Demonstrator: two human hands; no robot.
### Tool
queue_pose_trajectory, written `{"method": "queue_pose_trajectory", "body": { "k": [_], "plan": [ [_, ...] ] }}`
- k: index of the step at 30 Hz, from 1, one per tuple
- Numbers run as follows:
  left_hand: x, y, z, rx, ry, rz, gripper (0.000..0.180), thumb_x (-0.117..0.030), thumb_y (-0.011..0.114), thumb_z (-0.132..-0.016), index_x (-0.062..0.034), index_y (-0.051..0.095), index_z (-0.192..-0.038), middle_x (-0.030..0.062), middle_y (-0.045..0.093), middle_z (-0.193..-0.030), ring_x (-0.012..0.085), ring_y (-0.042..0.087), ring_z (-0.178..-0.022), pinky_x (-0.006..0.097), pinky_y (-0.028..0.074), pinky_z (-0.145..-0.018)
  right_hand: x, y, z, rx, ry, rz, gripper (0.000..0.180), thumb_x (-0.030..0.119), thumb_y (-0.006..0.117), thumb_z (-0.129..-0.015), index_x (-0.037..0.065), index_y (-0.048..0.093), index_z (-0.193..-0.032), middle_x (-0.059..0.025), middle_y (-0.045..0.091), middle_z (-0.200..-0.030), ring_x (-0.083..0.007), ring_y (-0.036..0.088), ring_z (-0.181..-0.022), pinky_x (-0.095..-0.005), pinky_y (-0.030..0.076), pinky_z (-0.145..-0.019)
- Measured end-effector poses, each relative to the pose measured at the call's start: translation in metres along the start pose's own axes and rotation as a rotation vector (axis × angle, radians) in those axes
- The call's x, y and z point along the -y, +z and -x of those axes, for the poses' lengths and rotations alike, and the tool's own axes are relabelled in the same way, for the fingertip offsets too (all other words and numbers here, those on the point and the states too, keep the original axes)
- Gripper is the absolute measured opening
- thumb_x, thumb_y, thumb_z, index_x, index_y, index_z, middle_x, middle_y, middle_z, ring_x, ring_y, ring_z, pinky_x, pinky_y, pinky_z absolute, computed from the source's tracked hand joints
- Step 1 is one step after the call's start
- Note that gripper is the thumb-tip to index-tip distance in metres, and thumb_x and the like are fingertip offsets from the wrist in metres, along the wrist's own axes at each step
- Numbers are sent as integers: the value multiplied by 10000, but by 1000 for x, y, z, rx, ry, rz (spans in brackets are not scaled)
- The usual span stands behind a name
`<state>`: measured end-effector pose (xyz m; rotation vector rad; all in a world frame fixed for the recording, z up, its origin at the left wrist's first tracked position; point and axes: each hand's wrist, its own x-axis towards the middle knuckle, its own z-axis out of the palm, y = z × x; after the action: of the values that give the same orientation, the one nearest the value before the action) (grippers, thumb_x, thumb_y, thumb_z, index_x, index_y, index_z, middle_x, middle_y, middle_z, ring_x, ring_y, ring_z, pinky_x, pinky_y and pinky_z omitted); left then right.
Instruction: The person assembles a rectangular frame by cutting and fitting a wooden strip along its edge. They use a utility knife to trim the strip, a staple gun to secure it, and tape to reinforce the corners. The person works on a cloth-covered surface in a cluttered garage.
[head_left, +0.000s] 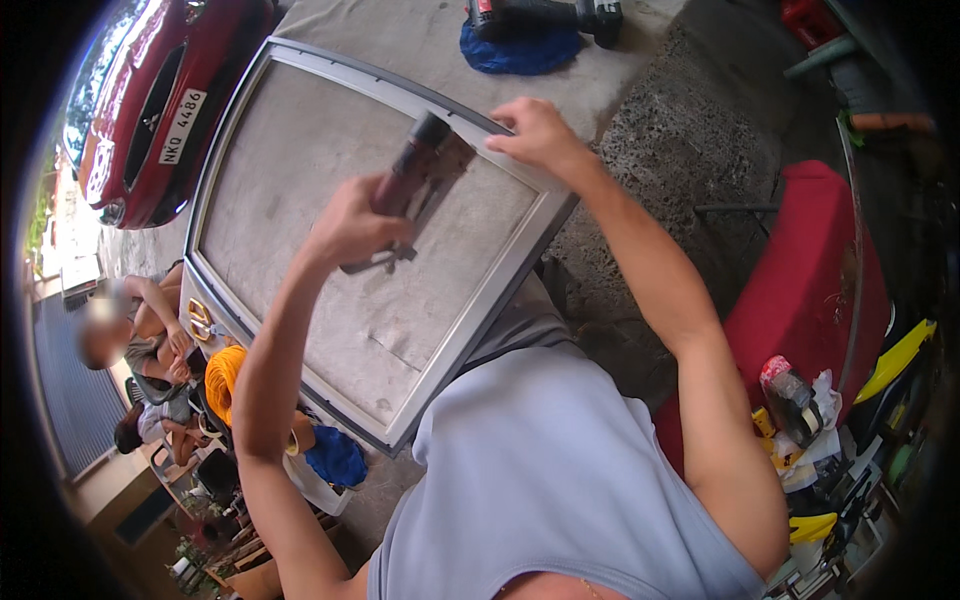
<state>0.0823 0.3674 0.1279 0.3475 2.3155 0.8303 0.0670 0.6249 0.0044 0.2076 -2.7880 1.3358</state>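
In front of me a large pale grey and white rectangular frame [480, 305] is held at a tilt, its near corner close to my shirt. Concrete floor shows through its middle; whether a mesh or pane fills it, I cannot tell. My left hand [355, 220] is closed around the grip of a dark red and black nail gun [405, 185], slightly blurred, over the frame's opening. The tool's nose and lower parts are partly hidden by my fingers. My right hand [540, 135] grips the frame's far edge near the right corner, thumb on the face.
A dark cordless power tool [535, 15] rests on blue cloth [520, 52] at the far side. A red car [140, 110] stands at far left, with seated people [150, 330] below it. Red fabric [800, 270] and cluttered tools [795, 400] lie to the right. Orange cord [222, 380] is left.
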Motion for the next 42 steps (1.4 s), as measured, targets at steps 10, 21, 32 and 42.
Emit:
{"method": "queue_pose_trajectory", "body": {
  "k": [10, 21, 32, 42],
  "plan": [
    [-63, 56, 0, 105, -31, 48, 428, -225, 688, -578, 22, 607, -917, 100, 590, -701, 201, 567, -654, 331, 463, -631, 5, -48, 86, 44, 237, 69, 431, 174, 752, -650, 56, 696, -1060, -190, 646, -908, -319, 653, -879, -373, 518, -802],
    [-70, 79, -6, 108, -84, -40, 304, -214, 632, -650, 18, 632, -847, 204, 633, -700, 345, 637, -686, 427, 507, -689, 5, -36, 79, -29, 145, 36, 234, 219, 731, -677, 19, 709, -796, -232, 575, -739, -392, 606, -787, -438, 476, -713],
    [-29, 79, 42, 9, -51, 192, 396, -286, 643, -658, 35, 642, -890, 179, 627, -689, 280, 650, -704, 378, 509, -649, 32, -26, 93, -47, 16, 206, 302, 164, 778, -627, 2, 676, -860, -152, 608, -728, -323, 630, -710, -406, 496, -674],
    [32, 35, 97, -125, -92, 413, 457, -243, 663, -659, 48, 603, -1007, 177, 640, -757, 274, 632, -754, 379, 493, -675, 79, -11, 79, -34, 173, 110, 296, 99, 717, -737, 8, 683, -1017, -136, 651, -963, -188, 618, -864, -311, 492, -775]
  ]
}}
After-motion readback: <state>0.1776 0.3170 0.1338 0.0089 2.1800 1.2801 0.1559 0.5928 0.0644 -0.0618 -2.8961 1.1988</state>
